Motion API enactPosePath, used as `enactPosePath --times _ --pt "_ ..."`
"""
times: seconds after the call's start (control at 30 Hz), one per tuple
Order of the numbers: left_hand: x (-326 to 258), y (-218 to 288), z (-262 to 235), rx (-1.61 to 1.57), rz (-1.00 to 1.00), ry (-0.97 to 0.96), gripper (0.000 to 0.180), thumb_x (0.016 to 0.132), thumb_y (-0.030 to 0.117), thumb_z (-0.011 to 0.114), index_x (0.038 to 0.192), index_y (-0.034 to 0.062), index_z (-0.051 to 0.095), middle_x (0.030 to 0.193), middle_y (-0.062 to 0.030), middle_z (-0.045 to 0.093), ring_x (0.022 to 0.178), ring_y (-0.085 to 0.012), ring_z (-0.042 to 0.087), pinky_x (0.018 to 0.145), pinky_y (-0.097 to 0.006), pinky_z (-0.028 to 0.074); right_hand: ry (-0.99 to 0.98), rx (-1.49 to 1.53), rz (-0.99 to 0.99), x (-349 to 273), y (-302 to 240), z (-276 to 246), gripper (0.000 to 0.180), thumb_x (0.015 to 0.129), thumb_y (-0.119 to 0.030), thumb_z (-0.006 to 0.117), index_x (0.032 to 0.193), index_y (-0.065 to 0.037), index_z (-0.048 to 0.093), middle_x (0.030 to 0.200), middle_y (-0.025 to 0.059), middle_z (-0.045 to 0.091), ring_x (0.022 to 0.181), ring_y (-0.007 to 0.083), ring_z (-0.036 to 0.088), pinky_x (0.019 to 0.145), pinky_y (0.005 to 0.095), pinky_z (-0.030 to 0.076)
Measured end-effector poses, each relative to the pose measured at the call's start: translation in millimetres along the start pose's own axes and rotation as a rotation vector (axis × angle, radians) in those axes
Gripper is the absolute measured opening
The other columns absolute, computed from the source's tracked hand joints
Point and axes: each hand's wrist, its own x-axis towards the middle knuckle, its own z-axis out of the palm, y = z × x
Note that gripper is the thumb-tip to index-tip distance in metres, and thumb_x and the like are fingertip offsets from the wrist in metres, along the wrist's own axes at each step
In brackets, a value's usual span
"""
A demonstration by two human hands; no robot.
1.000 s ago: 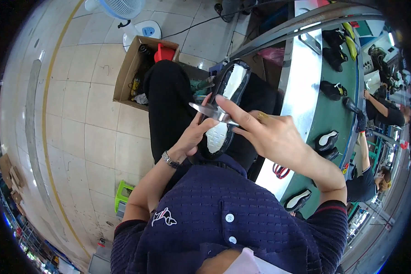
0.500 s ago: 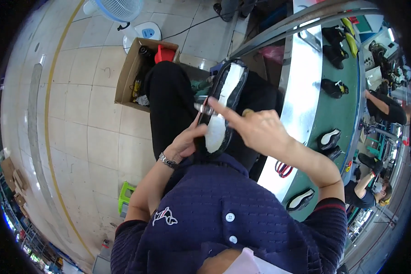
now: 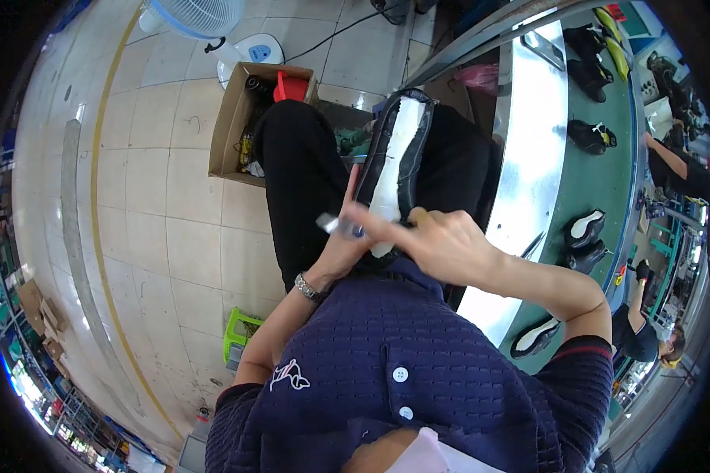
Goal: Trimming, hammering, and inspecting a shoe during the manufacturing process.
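Observation:
A black shoe upper (image 3: 420, 130) lies sole-up across my lap, with a long white strip (image 3: 400, 150) down the middle of its bottom. My left hand (image 3: 341, 256), wearing a metal watch on its wrist, grips the shoe's near left side. Over the near end of the sole, my right hand (image 3: 442, 243) is closed, its forefinger stretched left and smeared by motion. At that fingertip is a small shiny metal tool (image 3: 333, 224), too blurred to name.
To my right runs a metal ledge (image 3: 528, 126) beside a green conveyor belt (image 3: 564, 292) carrying black shoes (image 3: 590, 138). A cardboard box (image 3: 227, 138) and a fan (image 3: 205, 16) stand ahead on the left. A green stool (image 3: 237, 327) is at my left. Another person (image 3: 639, 327) sits beyond the belt.
My right hand and the shiny tool have moved nearer to me, toward the close end of the sole. My left hand has shifted slightly along the shoe. The view has shifted slightly.

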Motion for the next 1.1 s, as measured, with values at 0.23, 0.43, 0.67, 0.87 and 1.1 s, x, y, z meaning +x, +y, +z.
enactPosePath --times 0.23,0.43,0.67,0.87,1.1 --pt "-2.6 7.2 4.0 0.085 -0.279 -0.016 0.053 0.073 0.012 0.083 0.118 0.0014 0.057 0.107 -0.0072 0.067 0.097 -0.0150 0.064 0.087 -0.031 0.051 0.189 0.026 -0.228 -16.7 -21.9 5.5 0.059 0.099 -0.015 0.042 0.150 -0.035 0.021 0.071 0.0135 0.060 0.047 0.0137 0.059 0.036 0.0255 0.046" --pt "-0.3 -9.8 0.4 0.031 -0.051 -0.011 0.047 0.073 0.013 0.083 0.112 0.0005 0.061 0.100 -0.0063 0.068 0.090 -0.0123 0.063 0.082 -0.028 0.052 -0.182 -0.086 -0.024 -22.5 -14.7 2.8 0.063 0.098 -0.016 0.045 0.152 -0.031 0.017 0.080 0.0149 0.064 0.053 0.0162 0.063 0.043 0.0286 0.052" --pt "0.2 -9.2 -23.3 0.443 -0.160 -0.274 0.035 0.075 0.013 0.081 0.104 0.0001 0.067 0.097 -0.0078 0.071 0.084 -0.0122 0.066 0.076 -0.028 0.053 -0.261 -0.003 0.113 -25.6 -4.6 9.2 0.067 0.097 -0.013 0.045 0.151 -0.041 0.017 0.076 0.0163 0.061 0.057 0.0224 0.064 0.040 0.0277 0.049" --pt "-0.2 13.7 4.1 0.322 -0.233 -0.074 0.028 0.076 0.013 0.081 0.098 -0.0008 0.068 0.090 -0.0052 0.070 0.079 -0.0107 0.065 0.069 -0.027 0.052 -0.008 0.096 0.024 -31.4 -6.6 22.2 0.063 0.098 -0.017 0.043 0.151 -0.039 0.017 0.076 0.0195 0.061 0.053 0.0216 0.064 0.040 0.0283 0.050" --pt "6.2 0.0 -6.5 0.309 -0.212 -0.084 0.038 0.074 0.012 0.083 0.106 0.0015 0.066 0.097 -0.0056 0.070 0.086 -0.0125 0.064 0.079 -0.029 0.052 0.059 0.093 -0.019 -28.8 -7.3 18.0 0.069 0.093 -0.016 0.050 0.151 -0.038 0.020 0.068 0.0144 0.060 0.050 0.0232 0.063 0.039 0.0284 0.047"
